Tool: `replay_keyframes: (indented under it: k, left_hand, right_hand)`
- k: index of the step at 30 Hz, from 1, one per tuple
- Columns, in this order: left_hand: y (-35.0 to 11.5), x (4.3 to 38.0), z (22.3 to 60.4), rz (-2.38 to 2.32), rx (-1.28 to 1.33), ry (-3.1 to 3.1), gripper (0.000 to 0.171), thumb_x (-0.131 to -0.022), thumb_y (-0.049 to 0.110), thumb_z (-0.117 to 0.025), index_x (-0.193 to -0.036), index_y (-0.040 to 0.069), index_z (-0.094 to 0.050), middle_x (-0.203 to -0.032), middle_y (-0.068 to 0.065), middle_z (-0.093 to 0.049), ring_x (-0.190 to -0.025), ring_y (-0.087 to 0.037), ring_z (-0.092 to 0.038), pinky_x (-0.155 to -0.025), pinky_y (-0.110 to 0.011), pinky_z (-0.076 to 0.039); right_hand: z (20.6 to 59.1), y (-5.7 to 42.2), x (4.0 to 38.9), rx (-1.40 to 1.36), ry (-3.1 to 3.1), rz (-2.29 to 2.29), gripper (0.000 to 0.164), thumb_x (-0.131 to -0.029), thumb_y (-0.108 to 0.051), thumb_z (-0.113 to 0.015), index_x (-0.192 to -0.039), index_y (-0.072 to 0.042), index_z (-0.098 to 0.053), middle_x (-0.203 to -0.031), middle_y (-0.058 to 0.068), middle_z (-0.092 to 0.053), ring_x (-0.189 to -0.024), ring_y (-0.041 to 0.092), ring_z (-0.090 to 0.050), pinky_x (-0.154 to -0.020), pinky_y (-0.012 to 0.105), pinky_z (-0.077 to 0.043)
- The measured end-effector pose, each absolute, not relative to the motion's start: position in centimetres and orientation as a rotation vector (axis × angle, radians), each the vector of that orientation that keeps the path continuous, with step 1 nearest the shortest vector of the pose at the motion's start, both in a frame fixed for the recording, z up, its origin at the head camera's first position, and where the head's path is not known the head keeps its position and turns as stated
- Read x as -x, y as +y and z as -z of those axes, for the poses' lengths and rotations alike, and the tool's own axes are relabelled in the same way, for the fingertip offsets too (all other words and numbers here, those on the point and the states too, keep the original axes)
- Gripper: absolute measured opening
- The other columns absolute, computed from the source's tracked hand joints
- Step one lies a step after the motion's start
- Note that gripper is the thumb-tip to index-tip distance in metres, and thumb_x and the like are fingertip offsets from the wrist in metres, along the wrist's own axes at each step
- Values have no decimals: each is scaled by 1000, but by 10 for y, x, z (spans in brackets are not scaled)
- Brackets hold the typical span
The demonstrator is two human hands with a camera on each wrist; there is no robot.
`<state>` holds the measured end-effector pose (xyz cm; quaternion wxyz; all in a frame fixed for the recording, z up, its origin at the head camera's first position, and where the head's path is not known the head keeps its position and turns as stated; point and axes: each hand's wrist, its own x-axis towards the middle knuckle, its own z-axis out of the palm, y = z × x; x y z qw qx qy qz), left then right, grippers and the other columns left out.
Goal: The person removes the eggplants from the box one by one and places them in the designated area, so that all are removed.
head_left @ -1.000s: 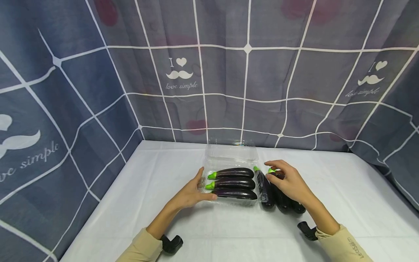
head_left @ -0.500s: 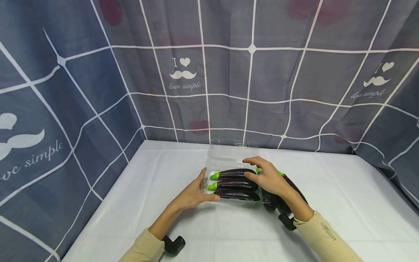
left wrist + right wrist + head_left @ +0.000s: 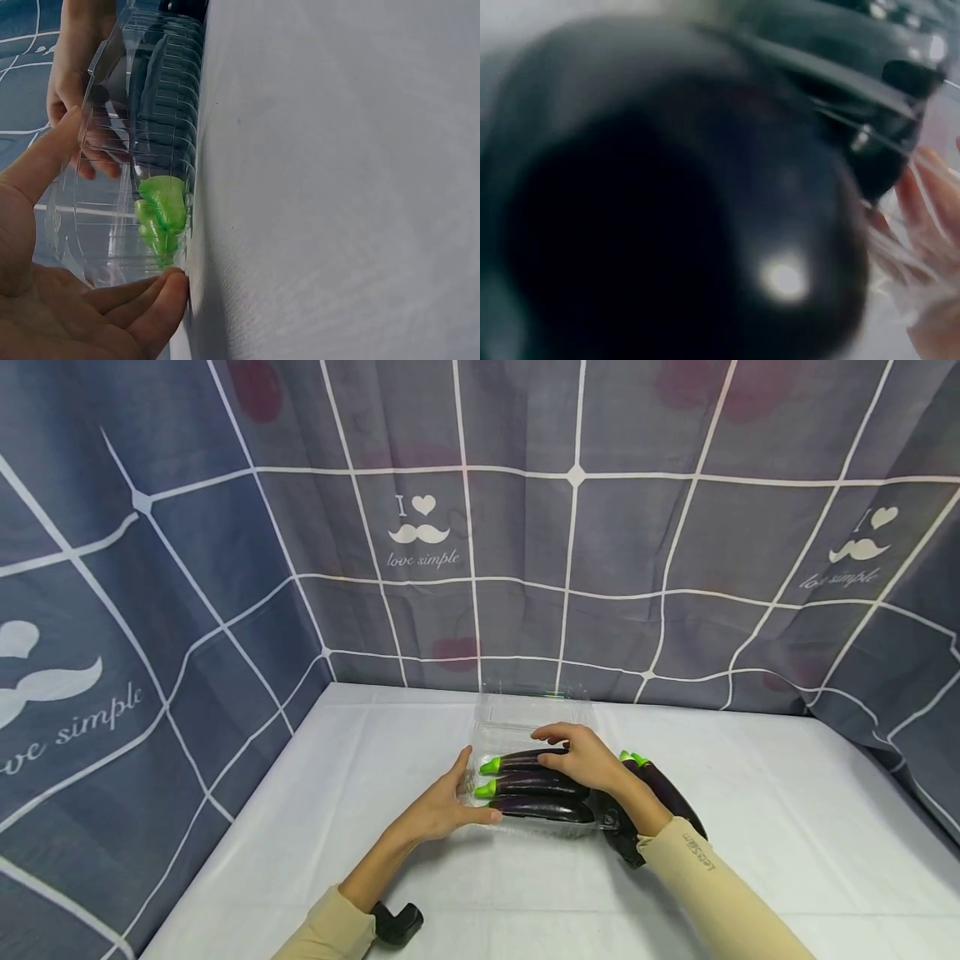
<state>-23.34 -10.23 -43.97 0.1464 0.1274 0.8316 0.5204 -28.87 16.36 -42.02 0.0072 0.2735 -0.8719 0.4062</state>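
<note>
A clear plastic container (image 3: 480, 718) with its lid raised at the back lies on the white table. Three dark eggplants with green stems lie in it side by side: the far eggplant (image 3: 517, 762), the middle eggplant (image 3: 536, 785) and the near eggplant (image 3: 543, 809). My left hand (image 3: 438, 806) grips the container's left end, thumb at the front and fingers behind; the left wrist view shows its fingertips at the wall. Over the far eggplant is my right hand (image 3: 585, 764), its fingers loosely spread and partly covering it. A large blurred eggplant (image 3: 802, 225) fills much of the right wrist view.
More eggplants lie right of the container, including a slanted eggplant (image 3: 667, 789), partly hidden by my right forearm. A grey-blue checked curtain (image 3: 517, 535) stands behind the white tablecloth (image 3: 397, 727). A black wrist device (image 3: 397, 922) hangs from my left sleeve.
My right hand has moved left from the loose eggplants to above the far eggplant in the container. My left hand stays on the container's left end.
</note>
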Motion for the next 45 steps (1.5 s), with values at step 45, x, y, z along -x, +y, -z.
replay_keyframes:
  k: [45]
  left_hand:
    - [-102,233,440,-1521,-380,2377,119,-77,33,-86,-159,8,-3,-158,-23,-23,-145,-36,-21,-112,-58,-21]
  right_hand:
    - [434,142,288,-751,-2673,-923,34,-86,-1,-74,-119,-4,-71,-108,9,-70,-91,27,-57,-79,46,-45]
